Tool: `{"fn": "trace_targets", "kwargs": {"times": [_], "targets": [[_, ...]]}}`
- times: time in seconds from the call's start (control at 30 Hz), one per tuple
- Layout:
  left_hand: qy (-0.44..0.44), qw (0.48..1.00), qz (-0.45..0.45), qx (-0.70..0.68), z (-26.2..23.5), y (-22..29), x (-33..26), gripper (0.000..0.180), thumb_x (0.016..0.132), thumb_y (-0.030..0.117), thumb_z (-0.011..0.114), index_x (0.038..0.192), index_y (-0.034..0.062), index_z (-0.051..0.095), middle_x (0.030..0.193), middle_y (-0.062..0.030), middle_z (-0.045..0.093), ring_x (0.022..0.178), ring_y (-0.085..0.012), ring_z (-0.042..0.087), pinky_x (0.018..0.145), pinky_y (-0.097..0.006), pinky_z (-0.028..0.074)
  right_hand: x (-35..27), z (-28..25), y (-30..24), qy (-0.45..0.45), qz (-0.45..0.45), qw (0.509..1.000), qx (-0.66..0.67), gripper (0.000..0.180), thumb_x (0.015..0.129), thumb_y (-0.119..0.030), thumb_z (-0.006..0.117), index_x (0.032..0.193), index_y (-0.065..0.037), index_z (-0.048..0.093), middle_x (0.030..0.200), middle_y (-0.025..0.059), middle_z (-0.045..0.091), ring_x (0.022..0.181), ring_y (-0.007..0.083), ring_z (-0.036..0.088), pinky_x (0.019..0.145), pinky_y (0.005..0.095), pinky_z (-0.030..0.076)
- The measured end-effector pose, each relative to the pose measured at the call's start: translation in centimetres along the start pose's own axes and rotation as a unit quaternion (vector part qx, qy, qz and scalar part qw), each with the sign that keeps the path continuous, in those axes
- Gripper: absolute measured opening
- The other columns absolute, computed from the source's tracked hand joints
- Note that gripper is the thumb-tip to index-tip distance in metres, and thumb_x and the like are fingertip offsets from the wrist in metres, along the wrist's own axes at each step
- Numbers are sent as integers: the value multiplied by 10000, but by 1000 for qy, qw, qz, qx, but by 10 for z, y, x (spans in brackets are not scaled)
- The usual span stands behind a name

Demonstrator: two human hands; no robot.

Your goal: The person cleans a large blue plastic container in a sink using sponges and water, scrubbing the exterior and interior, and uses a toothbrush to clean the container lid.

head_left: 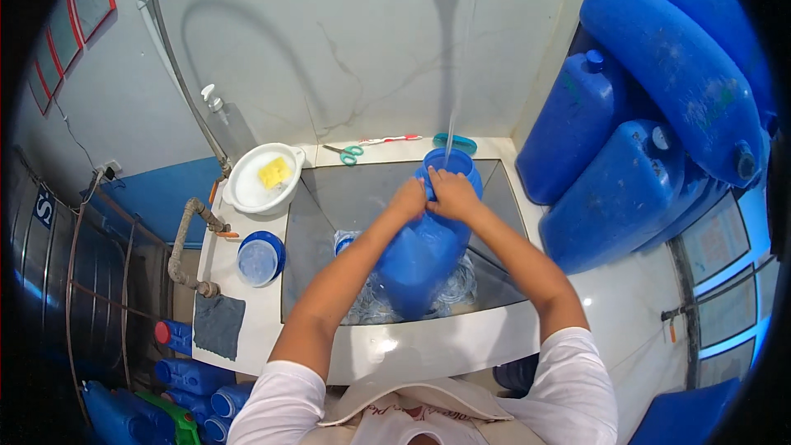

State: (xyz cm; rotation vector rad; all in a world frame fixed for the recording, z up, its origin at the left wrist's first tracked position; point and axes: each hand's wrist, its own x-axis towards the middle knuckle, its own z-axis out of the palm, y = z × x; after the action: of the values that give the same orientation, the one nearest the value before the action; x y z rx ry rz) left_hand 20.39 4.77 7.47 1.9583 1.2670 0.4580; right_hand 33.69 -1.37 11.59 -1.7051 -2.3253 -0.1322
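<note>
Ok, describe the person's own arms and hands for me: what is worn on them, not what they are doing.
Both arms are bare from above the elbow down. Each upper arm ends in a short white sleeve, the other sleeve matching it, apparently of a white T-shirt. The left hand and right hand wear no gloves. No watch, bracelet or ring shows on either wrist or hand, though the fingers are too small to be sure.
</note>
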Motion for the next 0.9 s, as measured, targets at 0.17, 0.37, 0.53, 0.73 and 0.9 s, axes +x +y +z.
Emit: {"fn": "trace_targets", "kwargs": {"times": [0.17, 0.37, 0.53, 0.73, 0.9], "targets": [[122, 984, 96, -82, 11, -37, -70, 314, 922, 270, 438, 1079, 3, 487, 994, -180, 572, 906, -285, 579, 741, -366, 462, -32, 5, 26, 123, 24, 991, -49, 532, 701, -322, 640, 1110, 1, 536, 839, 144, 582, 785, 286, 568, 643, 402, 380], [129, 824, -264, -484, -35, -184, -170, 373, 892, 387, 470, 1125, 97, 492, 911, -69, 553, 796, -166, 553, 683, -290, 456, 17, -21, -33, 194, 12, 980, -47, 631, 531, -195, 603, 1120, 27, 551, 781, 152, 604, 705, 298, 600, 618, 416, 443], [112, 783, -290, -539, -69, -186, -183, 554, 870, 522, 451, 1197, 74, 458, 981, -82, 550, 903, -199, 554, 785, -327, 461, 60, -160, -52, 291, 21, 956, -10, 603, 564, -198, 609, 1139, -20, 572, 837, 147, 628, 757, 310, 616, 690, 409, 488], [65, 646, -90, -755, -44, -104, -197, 731, 845, 622, 406, 1333, 81, 350, 1321, -119, 421, 1159, -239, 467, 983, -396, 379, 71, -209, -23, 300, 100, 949, 6, 426, 635, -249, 625, 1001, -34, 645, 876, 204, 644, 838, 362, 619, 734, 432, 495], [82, 696, -100, -706, -83, -111, -274, 783, 823, 617, 454, 1380, 93, 284, 1390, -134, 349, 1261, -283, 361, 1036, -447, 317, 80, -184, -21, 145, 208, 966, 47, 387, 647, -373, 636, 807, -25, 688, 831, 250, 633, 811, 397, 616, 729, 447, 486]]}}
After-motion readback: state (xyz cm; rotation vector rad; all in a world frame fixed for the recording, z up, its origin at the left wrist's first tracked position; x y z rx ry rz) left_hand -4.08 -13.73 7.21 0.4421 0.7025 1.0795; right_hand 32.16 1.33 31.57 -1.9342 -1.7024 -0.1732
